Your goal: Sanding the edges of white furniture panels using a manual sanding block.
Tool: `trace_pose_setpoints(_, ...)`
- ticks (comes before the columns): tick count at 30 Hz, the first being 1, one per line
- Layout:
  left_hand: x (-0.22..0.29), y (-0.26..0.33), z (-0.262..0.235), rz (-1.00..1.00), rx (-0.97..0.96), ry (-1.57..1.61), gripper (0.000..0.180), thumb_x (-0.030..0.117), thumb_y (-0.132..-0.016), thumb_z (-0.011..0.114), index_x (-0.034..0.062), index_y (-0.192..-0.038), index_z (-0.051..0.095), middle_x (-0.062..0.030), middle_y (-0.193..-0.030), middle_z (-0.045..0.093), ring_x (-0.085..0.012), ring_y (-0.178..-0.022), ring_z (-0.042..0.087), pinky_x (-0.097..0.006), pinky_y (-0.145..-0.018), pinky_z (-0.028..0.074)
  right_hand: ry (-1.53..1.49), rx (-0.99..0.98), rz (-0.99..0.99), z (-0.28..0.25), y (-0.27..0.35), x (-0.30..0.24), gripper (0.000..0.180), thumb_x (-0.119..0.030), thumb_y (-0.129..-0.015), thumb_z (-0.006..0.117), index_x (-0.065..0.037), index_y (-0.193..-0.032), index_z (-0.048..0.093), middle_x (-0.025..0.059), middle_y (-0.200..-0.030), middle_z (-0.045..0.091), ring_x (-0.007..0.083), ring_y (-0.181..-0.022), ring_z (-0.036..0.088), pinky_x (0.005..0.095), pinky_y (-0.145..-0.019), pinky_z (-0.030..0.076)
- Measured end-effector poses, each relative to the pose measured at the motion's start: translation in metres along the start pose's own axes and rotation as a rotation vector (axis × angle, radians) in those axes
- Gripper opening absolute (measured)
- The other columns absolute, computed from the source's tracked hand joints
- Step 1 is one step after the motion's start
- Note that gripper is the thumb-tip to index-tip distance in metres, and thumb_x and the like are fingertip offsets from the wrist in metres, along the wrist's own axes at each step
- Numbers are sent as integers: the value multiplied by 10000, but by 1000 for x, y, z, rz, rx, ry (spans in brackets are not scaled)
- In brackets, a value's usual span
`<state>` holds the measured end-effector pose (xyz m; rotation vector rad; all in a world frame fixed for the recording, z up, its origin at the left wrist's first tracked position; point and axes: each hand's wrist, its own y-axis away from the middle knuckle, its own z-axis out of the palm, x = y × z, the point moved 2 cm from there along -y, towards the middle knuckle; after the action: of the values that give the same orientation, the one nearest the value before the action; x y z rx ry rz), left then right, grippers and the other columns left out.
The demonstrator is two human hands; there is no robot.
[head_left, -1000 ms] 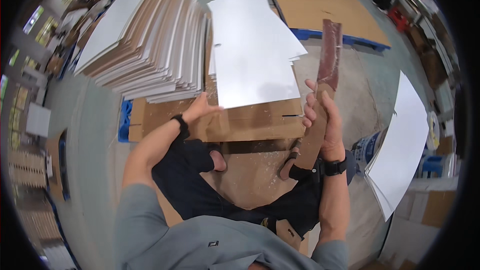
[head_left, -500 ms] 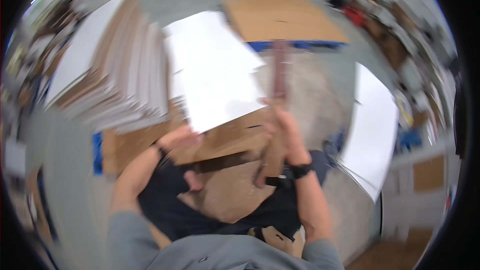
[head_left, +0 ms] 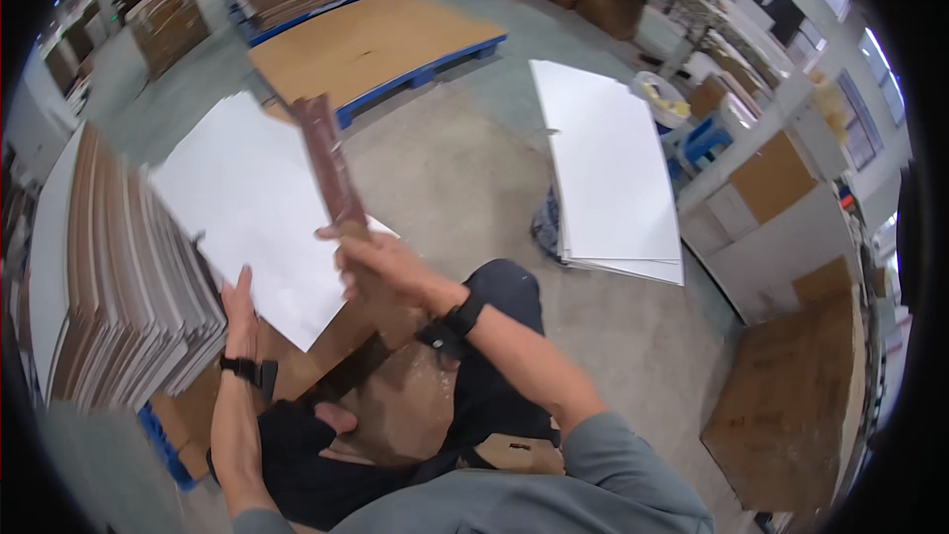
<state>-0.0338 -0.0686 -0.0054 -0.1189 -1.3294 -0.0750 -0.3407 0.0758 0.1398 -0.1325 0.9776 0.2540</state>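
My left hand (head_left: pixel 238 305) is at the near left edge of a large white sheet (head_left: pixel 259 203), its thumb apart and pointing up. It touches the sheet's edge, and part of the fingers is hidden. My right hand (head_left: pixel 381 262) is closed round the lower end of a long, flat reddish-brown bar (head_left: pixel 332 158). This bar slants up and away over the right side of the sheet. Brown cardboard (head_left: pixel 306 356) lies under the sheet. Another brown piece (head_left: pixel 405 415) is between my legs, with a dark strip across its far side.
A tall stack of white-faced boards (head_left: pixel 129 287) stands close on the left. White sheets (head_left: pixel 613 168) lie on a low support at the right. Ahead is a blue pallet (head_left: pixel 425 74) topped with cardboard. A large brown carton (head_left: pixel 781 396) stands at the far right.
The view has swung to the right, so surroundings appear farther left. My right hand has brought the bar over the sheet's right side. My left hand stays by the sheet's near edge.
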Motion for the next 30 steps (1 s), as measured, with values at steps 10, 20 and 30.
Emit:
trace_pose_setpoints(10, 158, 67, -43, 146, 114, -1098, 371, 311, -920, 740, 60, -1192, 709, -184, -1011, 761, -355, -944, 723, -405, -802, 550, 149, 103, 59, 8, 16, 24, 750, -596, -1101, 330, 29, -1491, 475, 24, -909, 557, 119, -716, 545, 295, -671, 531)
trace_pose_setpoints(20, 123, 86, -27, 137, -197, -1474, 336, 328, -928, 724, 106, -1179, 714, -198, -895, 721, -410, -928, 686, -515, -794, 527, 165, 218, 147, 2, 50, 82, 796, -639, -1090, 279, 11, -1525, 428, 35, -957, 531, 123, -725, 510, 304, -654, 508)
trace_pose_setpoints(30, 109, 64, 22, 288, -330, -1429, 249, 276, -967, 658, 36, -1024, 627, -232, -822, 678, -460, -851, 651, -558, -750, 509, 387, 147, 157, 2, 50, 129, 759, -606, -1101, 311, 6, -1530, 447, 61, -955, 543, 114, -705, 501, 288, -643, 506)
